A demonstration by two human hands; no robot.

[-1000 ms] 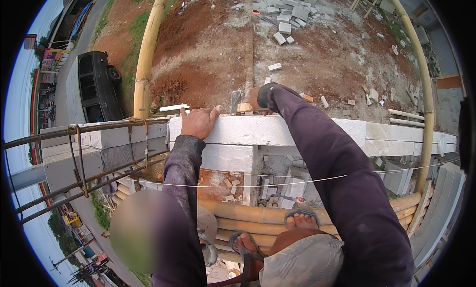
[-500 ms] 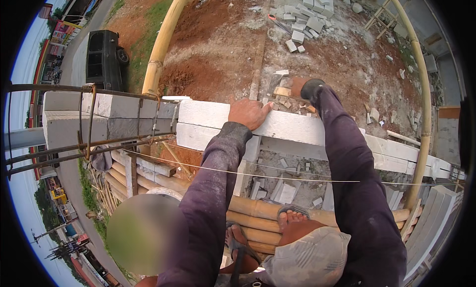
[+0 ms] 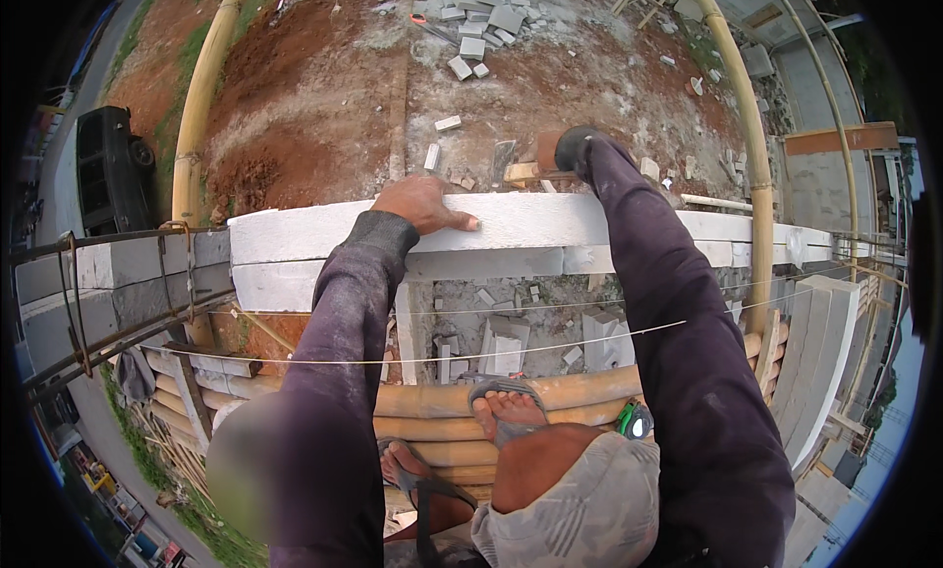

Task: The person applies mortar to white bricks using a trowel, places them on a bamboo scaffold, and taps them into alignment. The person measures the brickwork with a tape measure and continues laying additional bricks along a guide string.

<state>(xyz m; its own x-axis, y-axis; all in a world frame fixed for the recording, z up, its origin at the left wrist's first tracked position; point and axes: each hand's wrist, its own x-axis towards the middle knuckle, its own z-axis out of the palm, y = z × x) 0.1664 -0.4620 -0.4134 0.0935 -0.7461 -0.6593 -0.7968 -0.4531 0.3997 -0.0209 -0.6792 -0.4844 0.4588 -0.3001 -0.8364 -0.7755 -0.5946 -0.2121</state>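
Observation:
My left hand (image 3: 424, 207) rests on the top edge of a low wall of white lightweight blocks (image 3: 521, 215). Its thumb lies apart on the top face, and the fingertips are partly out of sight beyond the far edge. Reaching over the wall, my right hand (image 3: 552, 150) is closed around a tool, its fingers mostly hidden. That tool shows a pale wooden part (image 3: 523, 172) and a flat grey part (image 3: 503, 157); I cannot tell its exact kind. A thin string line (image 3: 491, 356) runs across, nearer to me than the wall.
My sandalled feet stand on bamboo poles (image 3: 432, 401). Upright bamboo poles rise left (image 3: 201, 116) and right (image 3: 742, 126). Steel rebar (image 3: 74, 323) juts out at left. A green-black round object (image 3: 636, 421) lies by my knee. Block rubble (image 3: 491, 18) and a handsaw (image 3: 432, 26) lie on the ground beyond.
The view has swung to the right. My right hand, with the wooden-parted tool, has shifted right along the far side of the wall. My left hand stays on the wall top.

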